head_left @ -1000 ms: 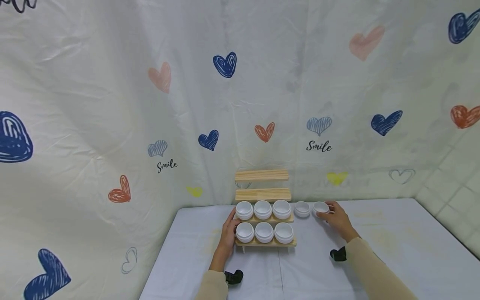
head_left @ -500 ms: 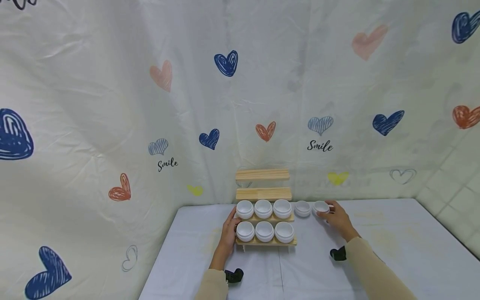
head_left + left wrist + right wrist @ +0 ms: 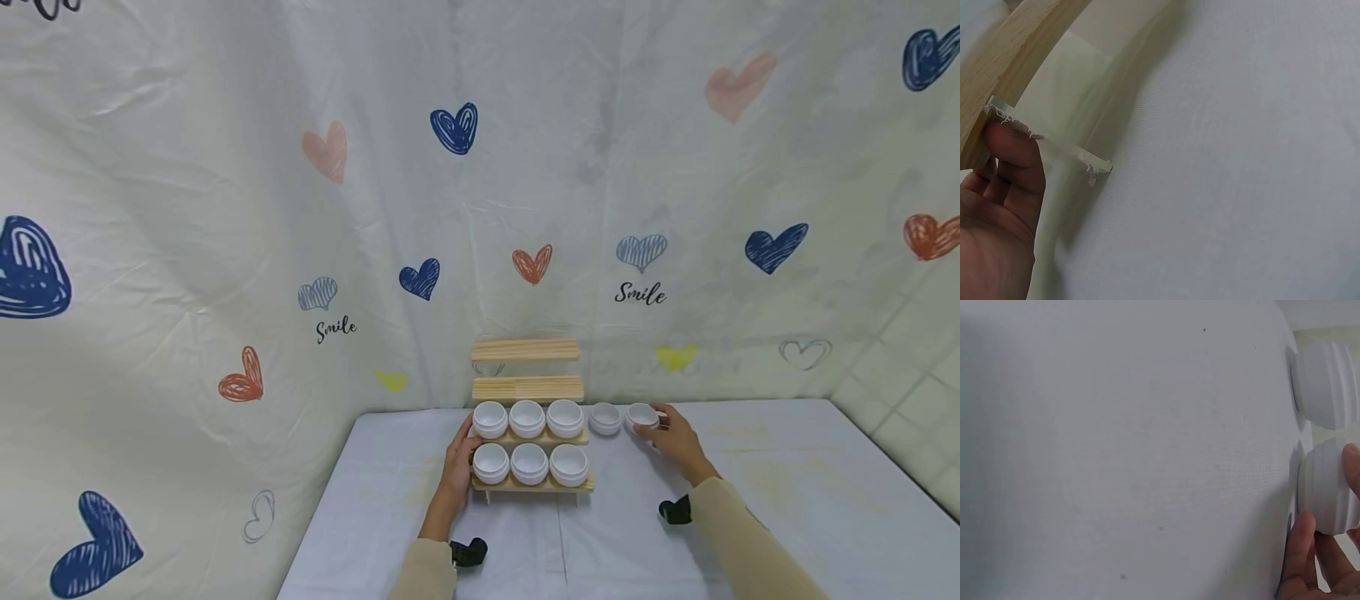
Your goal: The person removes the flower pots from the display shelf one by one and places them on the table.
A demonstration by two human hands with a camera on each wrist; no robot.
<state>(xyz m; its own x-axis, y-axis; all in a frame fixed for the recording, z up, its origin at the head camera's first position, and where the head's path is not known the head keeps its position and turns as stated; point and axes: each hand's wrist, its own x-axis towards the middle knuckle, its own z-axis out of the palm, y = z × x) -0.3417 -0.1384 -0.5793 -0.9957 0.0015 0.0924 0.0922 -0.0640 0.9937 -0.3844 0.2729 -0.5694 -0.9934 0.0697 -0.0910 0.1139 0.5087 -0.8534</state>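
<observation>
A tiered wooden display stand (image 3: 528, 388) carries several small white bowls (image 3: 527, 463) on its two lower boards, three on each. My left hand (image 3: 456, 468) holds the left end of the stand. In the left wrist view, its thumb presses beside a white bracket (image 3: 1054, 139) under the wooden board (image 3: 1007, 59), with fingers curled at the board's end. To the right of the stand, my right hand (image 3: 675, 435) holds a white bowl (image 3: 641, 416) between thumb and fingers. This bowl (image 3: 1325, 486) sits upright at the tabletop, beside another white bowl (image 3: 604, 418).
The stand's two upper boards (image 3: 525, 350) carry nothing visible. A white cloth covers the table (image 3: 787, 492). Close behind it hangs a white curtain (image 3: 570, 183) printed with hearts. A tiled wall (image 3: 907, 367) borders the right side.
The head view has shifted very slightly. Both hands, the stand and the bowls otherwise stay in place.
</observation>
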